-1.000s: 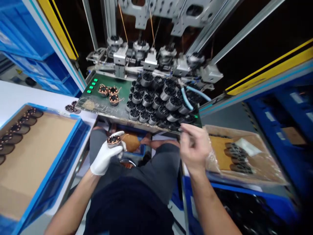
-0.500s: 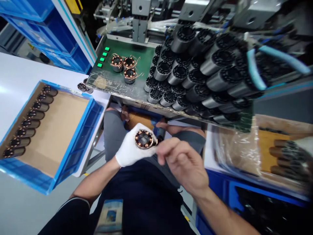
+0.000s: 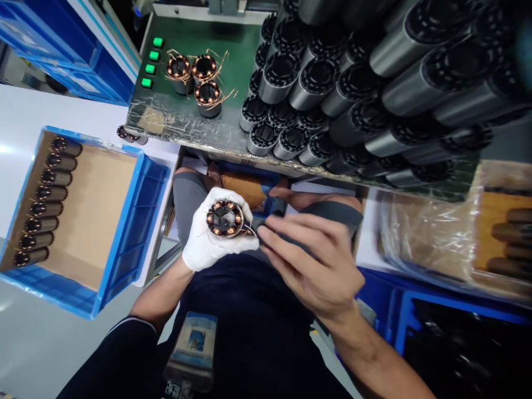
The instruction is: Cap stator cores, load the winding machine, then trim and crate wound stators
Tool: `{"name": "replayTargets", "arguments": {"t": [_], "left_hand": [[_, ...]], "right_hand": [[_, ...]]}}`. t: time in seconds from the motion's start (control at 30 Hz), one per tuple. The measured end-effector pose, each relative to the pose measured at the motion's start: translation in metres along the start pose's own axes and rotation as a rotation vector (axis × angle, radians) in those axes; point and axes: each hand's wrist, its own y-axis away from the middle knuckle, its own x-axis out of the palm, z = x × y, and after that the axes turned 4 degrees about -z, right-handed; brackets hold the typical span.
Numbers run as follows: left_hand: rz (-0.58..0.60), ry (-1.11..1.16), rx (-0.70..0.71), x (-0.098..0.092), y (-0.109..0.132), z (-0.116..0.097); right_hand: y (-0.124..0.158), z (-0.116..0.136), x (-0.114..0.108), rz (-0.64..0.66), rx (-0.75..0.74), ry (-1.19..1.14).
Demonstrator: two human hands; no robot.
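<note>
My left hand (image 3: 216,244), in a white glove, is wrapped round a motor stator (image 3: 224,218) in front of my lap. Its open end faces up, showing copper windings round a dark core. My right hand (image 3: 311,260), bare and somewhat blurred, is closed just to the right of the stator. From its fingertips a thin hooked tool (image 3: 251,229) curves to the stator's right rim; most of it is hidden by the fingers. On the green bench top (image 3: 233,41) stand three wound stators (image 3: 208,100) with loose copper wire ends.
At left, a blue crate (image 3: 141,221) holds a row of wound stators (image 3: 44,224). Stacked unwound stator cores (image 3: 282,77) crowd the bench's right side. Lower right are a plastic-lined box (image 3: 432,233) and a blue bin (image 3: 403,327). Green buttons (image 3: 154,56) sit at the bench's left.
The view has tilted down and nearer the bench. My left hand still holds the stator, now slightly further left in view. My right hand's fingers have straightened towards the stator's rim.
</note>
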Motion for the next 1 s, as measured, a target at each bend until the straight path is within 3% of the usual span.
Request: {"name": "replayTargets", "arguments": {"t": [0.13, 0.2, 0.3, 0.37, 0.47, 0.57, 0.67, 0.77, 0.83, 0.9, 1.0], "left_hand": [[0.001, -0.058, -0.069, -0.002, 0.008, 0.008], [0.099, -0.006, -0.182, -0.003, 0.011, 0.020], [0.221, 0.184, -0.368, 0.004, 0.017, 0.043], [0.144, 0.282, -0.413, 0.016, 0.022, 0.052], [-0.078, 0.441, -0.463, 0.033, 0.026, 0.052], [-0.167, 0.385, -0.403, 0.034, 0.016, 0.041], [-0.103, 0.032, -0.153, 0.016, 0.000, 0.031], [0.108, -0.347, 0.117, 0.000, -0.008, 0.026], [0.242, -0.477, 0.236, -0.004, -0.007, 0.025], [0.271, -0.427, 0.162, -0.001, -0.003, 0.024], [0.260, -0.124, -0.187, 0.010, 0.006, 0.026]], "right_hand": [[0.004, -0.002, 0.000, 0.150, 0.105, -0.249], [0.015, 0.000, 0.004, 0.194, 0.256, -0.508], [0.028, 0.010, 0.017, 0.145, 0.543, -1.071], [0.029, 0.017, 0.029, 0.100, 0.652, -1.282], [0.027, 0.018, 0.035, 0.180, 0.478, -1.029], [0.031, 0.010, 0.024, 0.244, 0.307, -0.838], [0.039, 0.002, 0.006, 0.189, 0.525, -0.893], [0.039, 0.000, 0.001, 0.253, 0.788, -0.844], [0.038, 0.001, 0.007, 0.278, 0.859, -0.861], [0.039, 0.003, 0.016, 0.227, 0.876, -0.918], [0.049, 0.010, 0.028, 0.161, 0.866, -1.002]]}}
